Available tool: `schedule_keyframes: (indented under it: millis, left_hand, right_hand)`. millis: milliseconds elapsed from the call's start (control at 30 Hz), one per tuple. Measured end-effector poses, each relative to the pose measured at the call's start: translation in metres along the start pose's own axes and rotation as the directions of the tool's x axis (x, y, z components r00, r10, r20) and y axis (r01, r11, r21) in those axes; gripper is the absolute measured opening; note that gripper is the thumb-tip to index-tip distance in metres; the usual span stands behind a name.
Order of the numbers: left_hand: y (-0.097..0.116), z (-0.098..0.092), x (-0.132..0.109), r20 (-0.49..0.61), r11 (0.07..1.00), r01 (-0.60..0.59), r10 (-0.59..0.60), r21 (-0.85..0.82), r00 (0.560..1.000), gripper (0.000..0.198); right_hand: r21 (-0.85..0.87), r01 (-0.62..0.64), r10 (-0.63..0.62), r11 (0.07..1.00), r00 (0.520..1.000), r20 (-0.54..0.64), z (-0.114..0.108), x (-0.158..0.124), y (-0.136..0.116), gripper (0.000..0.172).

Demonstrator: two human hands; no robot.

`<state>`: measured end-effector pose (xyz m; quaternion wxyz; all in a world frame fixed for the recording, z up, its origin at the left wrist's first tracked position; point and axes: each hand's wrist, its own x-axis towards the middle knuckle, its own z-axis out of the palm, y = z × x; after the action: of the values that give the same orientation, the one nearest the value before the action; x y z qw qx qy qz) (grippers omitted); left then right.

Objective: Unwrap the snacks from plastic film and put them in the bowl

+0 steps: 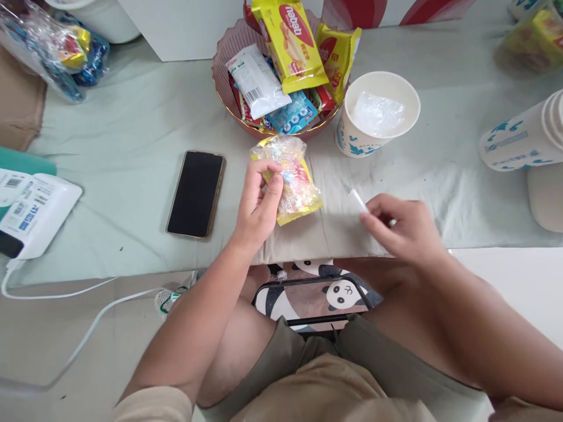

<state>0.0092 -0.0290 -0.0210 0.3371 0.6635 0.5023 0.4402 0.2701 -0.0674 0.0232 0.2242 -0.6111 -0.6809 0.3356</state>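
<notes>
My left hand (260,202) is closed, thumb and fingers pinching a yellow snack packet (299,190) just in front of the bowl. Crinkled clear plastic covers most of that packet; I cannot tell whether it is wrapped all the way around. Off to the right, my right hand (402,225) pinches a short, thin white stick-like piece (359,200), partly blurred, above the cloth. Beyond the packet stands a pink ribbed bowl (222,97) heaped with snack packets, yellow nabati ones (292,44) on top. A paper cup (367,143) beside it holds crumpled clear plastic (379,114).
A phone (196,193) lies left of my left hand. Farther left are a white device (48,214) with a cable (83,346) and bagged items (65,55). Stacked paper cups (519,138) lie at right. The cloth-covered table's (132,234) front edge is above my lap.
</notes>
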Motion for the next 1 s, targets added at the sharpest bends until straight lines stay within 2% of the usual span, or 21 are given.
schedule_keyframes:
  millis: [33,100,167,200,267,333,400,500,633,700,800,867,900,967,1000]
  left_hand:
    - [-0.001,0.002,-0.001,0.018,0.998,0.014,-0.013,-0.063,1.0,0.038]
    - [-0.002,0.006,-0.002,0.059,0.977,0.055,-0.043,-0.205,0.997,0.041]
    - [-0.002,0.011,-0.003,0.16,0.96,0.111,-0.071,-0.257,0.985,0.041]
    - [-0.002,0.014,-0.004,0.212,0.953,0.144,-0.088,-0.266,0.973,0.039]
    - [-0.001,0.018,-0.005,0.303,0.939,0.202,-0.114,-0.277,0.946,0.038]
    - [0.0,0.022,-0.007,0.357,0.931,0.225,-0.114,-0.287,0.927,0.04]
    - [0.0,0.025,-0.008,0.349,0.938,0.199,-0.092,-0.283,0.932,0.043]
    - [0.001,0.026,-0.007,0.282,0.954,0.174,-0.101,-0.246,0.954,0.041]
    - [0.005,0.025,-0.001,0.228,0.927,0.25,-0.189,-0.278,0.955,0.038]
    - [0.008,0.024,0.0,0.227,0.913,0.268,-0.203,-0.308,0.953,0.043]
    - [0.011,0.024,-0.002,0.265,0.903,0.288,-0.207,-0.32,0.942,0.061]
    - [0.012,0.024,-0.006,0.294,0.902,0.289,-0.195,-0.322,0.936,0.061]
    - [0.012,0.025,-0.007,0.299,0.902,0.284,-0.187,-0.324,0.936,0.058]
    - [0.013,0.027,-0.009,0.306,0.903,0.278,-0.177,-0.327,0.935,0.053]
    - [0.015,0.027,-0.009,0.314,0.904,0.279,-0.175,-0.324,0.933,0.052]
  right_hand:
    - [-0.144,0.013,-0.031,0.99,0.991,-0.126,-0.005,0.003,0.01,0.024]
    - [-0.377,-0.007,-0.119,0.926,0.943,-0.31,-0.012,0.008,0.026,0.017]
    - [-0.479,0.007,-0.226,0.878,0.888,-0.4,-0.012,0.01,0.031,0.02]
    - [-0.473,0.068,-0.284,0.879,0.87,-0.403,-0.01,0.01,0.029,0.024]
    - [-0.359,0.289,-0.407,0.888,0.857,-0.318,-0.003,0.008,0.018,0.033]
    - [-0.201,0.484,-0.518,0.852,0.835,-0.185,0.008,0.004,0.003,0.041]
    - [-0.14,0.55,-0.566,0.823,0.815,-0.127,0.018,0.001,-0.008,0.039]
    - [-0.141,0.594,-0.61,0.792,0.78,-0.138,0.028,-0.003,-0.014,0.02]
    - [-0.169,0.731,-0.75,0.661,0.646,-0.141,0.03,-0.007,-0.012,0.014]
    - [-0.176,0.78,-0.797,0.601,0.601,-0.057,0.029,-0.009,-0.012,0.013]
    - [-0.047,0.78,-0.763,0.624,0.622,0.177,0.024,-0.008,-0.013,0.014]
    - [0.127,0.709,-0.715,0.694,0.655,0.245,0.017,-0.005,-0.014,0.019]
    - [0.206,0.656,-0.687,0.726,0.691,0.223,0.014,-0.003,-0.014,0.022]
    - [0.273,0.5,-0.541,0.821,0.835,0.096,0.01,0.001,-0.015,0.028]
    - [0.28,0.388,-0.41,0.878,0.912,0.025,0.009,0.003,-0.017,0.029]
